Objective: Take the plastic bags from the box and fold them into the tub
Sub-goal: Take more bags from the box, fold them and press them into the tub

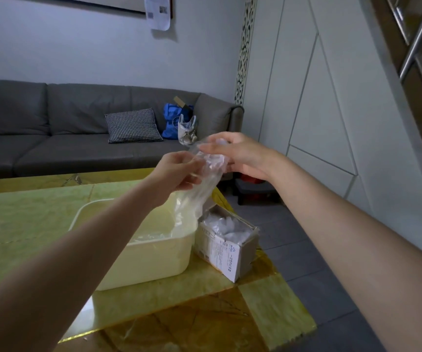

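Plastic bag (199, 184), thin, clear and crumpled, hangs in the air above the cream plastic tub (154, 257) and the open cardboard box (230, 252) on the yellow-green marble desk (27, 219). Left hand (179, 174) and right hand (240, 156) both pinch its top. The slippery film may slide from either pinch, or its tail may drape outside the tub.

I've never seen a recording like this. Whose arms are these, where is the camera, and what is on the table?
There is no machine: a person wears a camera on the head, looking forward and down, so both arms reach into view. The left hand and right hand hold a clear plastic bag up between them. Below, on the yellow-green table, a cream tub stands beside an open cardboard box with more bags inside. A grey sofa stands behind.
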`<control>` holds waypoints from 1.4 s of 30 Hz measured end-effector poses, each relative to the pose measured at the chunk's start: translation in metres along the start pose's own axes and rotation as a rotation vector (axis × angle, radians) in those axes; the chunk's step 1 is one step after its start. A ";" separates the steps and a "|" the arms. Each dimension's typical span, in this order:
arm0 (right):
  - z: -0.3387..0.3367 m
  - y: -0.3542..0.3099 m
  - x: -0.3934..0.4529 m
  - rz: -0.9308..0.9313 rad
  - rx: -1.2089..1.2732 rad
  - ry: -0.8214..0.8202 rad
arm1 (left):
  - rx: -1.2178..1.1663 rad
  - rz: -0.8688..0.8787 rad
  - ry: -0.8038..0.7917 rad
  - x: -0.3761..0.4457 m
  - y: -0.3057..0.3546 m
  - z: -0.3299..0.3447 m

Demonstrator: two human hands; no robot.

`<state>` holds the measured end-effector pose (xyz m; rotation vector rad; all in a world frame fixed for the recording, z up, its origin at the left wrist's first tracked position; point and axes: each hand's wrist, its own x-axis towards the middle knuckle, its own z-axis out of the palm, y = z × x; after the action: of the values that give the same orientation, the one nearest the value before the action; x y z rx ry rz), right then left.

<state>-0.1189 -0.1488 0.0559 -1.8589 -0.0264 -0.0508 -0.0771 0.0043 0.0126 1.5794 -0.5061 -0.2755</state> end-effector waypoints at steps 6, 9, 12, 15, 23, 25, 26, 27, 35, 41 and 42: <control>0.007 -0.002 0.006 -0.022 -0.289 0.136 | 0.226 -0.005 -0.032 -0.010 0.001 -0.016; 0.007 -0.001 0.004 -0.070 -0.244 0.173 | 0.332 -0.045 -0.163 -0.017 -0.003 -0.035; 0.011 0.002 0.006 -0.134 -0.248 0.205 | 0.372 -0.154 -0.162 -0.020 -0.005 -0.058; 0.026 0.008 0.019 -0.158 -0.269 0.409 | 0.434 -0.223 -0.037 -0.022 -0.008 -0.090; 0.120 0.063 0.062 0.137 -0.136 0.324 | 0.684 0.026 0.431 -0.015 -0.018 -0.131; 0.135 0.070 0.068 0.186 -0.115 0.278 | 0.802 -0.029 0.163 -0.011 -0.024 -0.118; 0.141 0.073 0.070 0.207 -0.106 0.263 | 0.850 -0.103 0.023 -0.008 -0.031 -0.111; 0.144 0.075 0.071 0.229 -0.088 0.253 | 0.885 -0.183 -0.089 -0.006 -0.038 -0.104; 0.138 0.084 0.073 0.278 -0.175 0.212 | 1.375 -0.346 -0.315 0.002 -0.086 -0.101; 0.132 0.071 0.056 0.234 -0.817 0.071 | 1.474 -0.473 -0.355 -0.002 -0.092 -0.119; 0.134 0.066 0.054 0.126 -1.019 0.080 | 1.466 -0.479 -0.349 -0.002 -0.094 -0.120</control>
<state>-0.0591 -0.0395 -0.0429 -2.8695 0.2088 -0.0561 -0.0083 0.1112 -0.0709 3.1263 -0.6261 -0.6231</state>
